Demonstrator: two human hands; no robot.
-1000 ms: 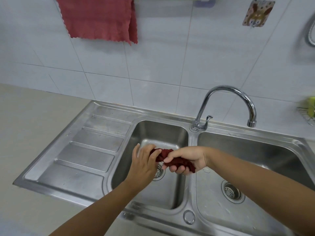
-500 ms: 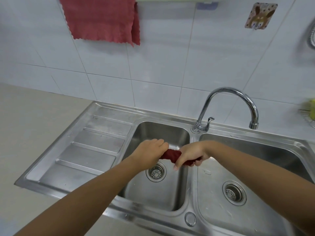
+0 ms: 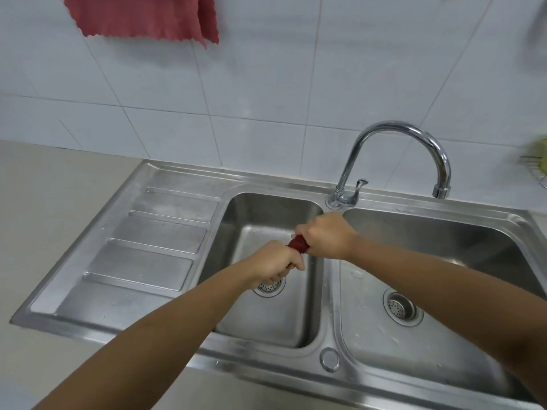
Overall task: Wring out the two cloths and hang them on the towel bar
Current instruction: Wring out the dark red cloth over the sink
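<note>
**Dark red cloth wrung over the left sink basin**

Since the earlier frame the two fists have been turned against each other, and the right hand [image 3: 324, 235] has been raised slightly toward the faucet base, so that less of the cloth is exposed between them; the view has also been tipped downward, and the hanging cloth is now cut off at the top edge.

The dark red cloth [image 3: 298, 245] is held twisted into a tight roll above the left basin of the stainless steel sink [image 3: 183, 329]; only a short stretch of it is seen between the fists. The left hand [image 3: 273, 263] is closed tightly round the nearer end, directly above the left drain strainer [image 3: 270, 287]; the right hand is clenched round the farther end, near the divider between the basins.

A lighter red cloth [image 3: 142, 16] is seen hanging against the white tiled wall [image 3: 266, 84] at upper left, well apart from the hands; the bar that carries it is out of view. The chrome faucet [image 3: 396, 155] is arched over the right basin; the beige counter [image 3: 44, 208] lies to the left of the ribbed drainboard.
</note>
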